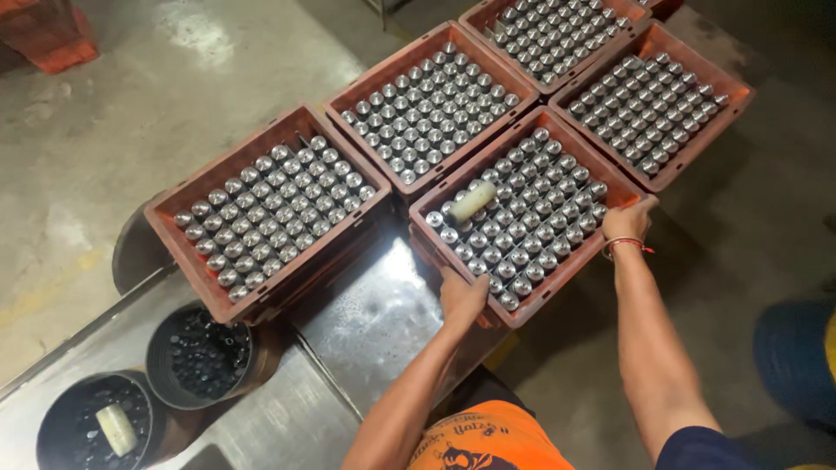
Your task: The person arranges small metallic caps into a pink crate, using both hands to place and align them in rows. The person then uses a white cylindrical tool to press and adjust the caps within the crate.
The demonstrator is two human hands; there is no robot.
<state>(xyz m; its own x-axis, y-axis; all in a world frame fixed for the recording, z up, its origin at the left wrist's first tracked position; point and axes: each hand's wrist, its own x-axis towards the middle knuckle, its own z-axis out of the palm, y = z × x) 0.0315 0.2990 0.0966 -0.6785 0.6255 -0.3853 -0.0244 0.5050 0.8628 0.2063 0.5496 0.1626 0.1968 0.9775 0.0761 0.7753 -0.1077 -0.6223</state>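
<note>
Bottom left of frame: two black tubs (198,357) of dark bits on steel table (366,322). Centre: left hand (460,296) closed on near rim of red crate (531,213) of metal cylinders, right hand (625,223) gripping its right corner. Best kept level, both grips firm. Crates beyond cut off at top; finger grip under rim hidden.
</note>
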